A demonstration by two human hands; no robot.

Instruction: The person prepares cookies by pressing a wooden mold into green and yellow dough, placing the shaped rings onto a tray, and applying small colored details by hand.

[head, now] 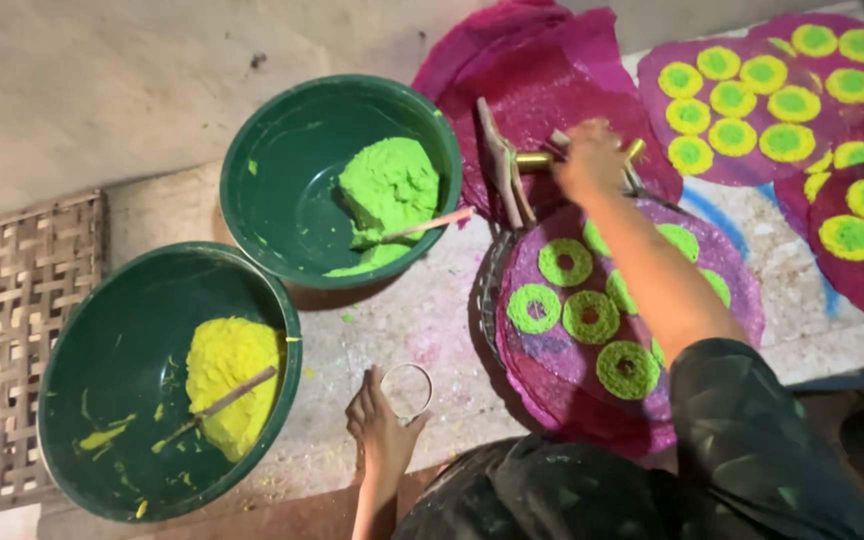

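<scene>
My right hand (592, 160) reaches forward and grips a brass press tool with wooden legs (512, 165) above a round purple sheet (542, 355) that carries several green rings (590, 316). My left hand (382, 425) rests on the ground beside a small white ring mould (407, 390), fingers touching its rim. A green bowl (282, 190) holds green dough (390, 190) and a stick. A second green bowl (112, 390) holds yellow dough (227, 380) and another stick.
Finished purple sheets with yellow-and-green discs (782, 110) lie at the right. Bare purple sheets (542, 60) are piled behind the press. A woven bamboo mat (12, 330) lies at the left. A wall rises behind the bowls.
</scene>
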